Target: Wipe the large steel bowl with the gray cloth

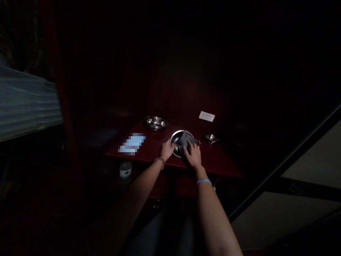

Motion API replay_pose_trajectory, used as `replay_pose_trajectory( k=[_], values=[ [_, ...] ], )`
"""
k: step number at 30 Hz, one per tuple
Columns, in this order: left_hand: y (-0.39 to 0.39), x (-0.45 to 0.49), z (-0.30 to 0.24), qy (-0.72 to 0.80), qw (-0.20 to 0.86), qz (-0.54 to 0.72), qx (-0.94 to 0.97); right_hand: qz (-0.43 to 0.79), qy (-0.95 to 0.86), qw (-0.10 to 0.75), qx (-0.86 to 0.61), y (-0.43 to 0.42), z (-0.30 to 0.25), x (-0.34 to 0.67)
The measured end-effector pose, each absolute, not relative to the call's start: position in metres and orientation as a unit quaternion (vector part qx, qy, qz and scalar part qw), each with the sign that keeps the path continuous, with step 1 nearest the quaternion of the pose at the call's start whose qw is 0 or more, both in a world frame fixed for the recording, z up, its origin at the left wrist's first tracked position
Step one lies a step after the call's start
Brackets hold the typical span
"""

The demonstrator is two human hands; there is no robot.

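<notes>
A shiny metal bowl [176,143] is tilted up near the front of a dark red desk [210,158]. My left hand [167,150] grips its left rim, thumb on the inner side. My right hand [194,153] presses a grey cloth [184,138] against the bowl's inside and right rim, the fingers bent over the fabric. Part of the cloth hangs past the rim on the right. The bowl's underside is hidden.
Another metal bowl [156,123] stands at the back left of the desk, and a small metal dish [211,138] at the right. A blurred-out bright rectangle [132,143] lies at the left. Below the desktop is a labelled bottle [125,171]. A white socket plate [206,116] is on the back wall.
</notes>
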State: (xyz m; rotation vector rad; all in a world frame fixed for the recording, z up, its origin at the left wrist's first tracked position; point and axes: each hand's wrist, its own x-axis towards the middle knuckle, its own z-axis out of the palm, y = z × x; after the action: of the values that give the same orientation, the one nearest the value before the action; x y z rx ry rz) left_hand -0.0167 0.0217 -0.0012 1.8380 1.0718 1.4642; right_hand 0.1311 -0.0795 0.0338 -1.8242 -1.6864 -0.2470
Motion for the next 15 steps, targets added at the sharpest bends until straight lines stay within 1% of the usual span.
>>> replay_pose_trajectory(
  k=[2, 4, 10, 15],
  values=[
    [0.021, -0.017, -0.001, 0.4, 0.272, 0.538, 0.69, -0.082, -0.663, 0.242, -0.703, -0.077, 0.028, 0.129],
    [0.021, -0.018, -0.001, 0.401, 0.27, 0.533, 0.695, -0.086, -0.663, 0.205, -0.715, -0.075, 0.025, 0.126],
    [0.024, -0.017, -0.002, 0.402, 0.274, 0.516, 0.705, -0.131, -0.674, 0.183, -0.704, -0.073, 0.03, 0.111],
    [0.021, -0.017, 0.0, 0.416, 0.276, 0.503, 0.706, -0.073, -0.713, 0.135, -0.684, -0.069, 0.026, 0.106]
  ],
)
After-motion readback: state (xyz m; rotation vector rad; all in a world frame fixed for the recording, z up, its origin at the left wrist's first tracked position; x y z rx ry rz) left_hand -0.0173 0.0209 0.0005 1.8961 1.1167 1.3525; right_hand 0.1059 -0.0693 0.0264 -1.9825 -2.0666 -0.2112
